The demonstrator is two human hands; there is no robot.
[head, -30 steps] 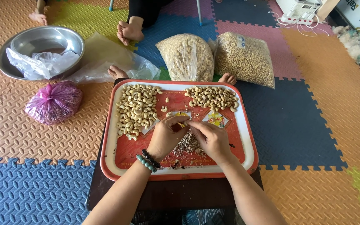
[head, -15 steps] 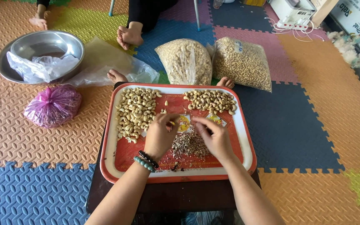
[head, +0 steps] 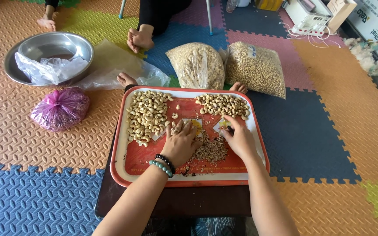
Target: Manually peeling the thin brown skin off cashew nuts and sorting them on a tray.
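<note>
**Two hands low on the nut tray**

Two hands are down on the red tray, which sits on a small dark surface over the foam floor mat. From my seat, my left hand, with beaded bracelets at the wrist, lies palm down with fingers spread; its grip is released, and the fingertips reach the loose nuts at the edge of the pale peeled cashew pile, just ahead and to the left. My right hand has its fingertips curled down onto the tray just below the browner unpeeled cashew pile; whether it pinches a nut there I cannot tell. Between the two hands lies a heap of brown skin scraps, touching the left hand's side.

Beyond the tray stand two clear bags of cashews side by side. Off to the left sit a metal basin with crumpled plastic inside and a tied pink bag. Another person's bare feet rest on the mat further back.
</note>
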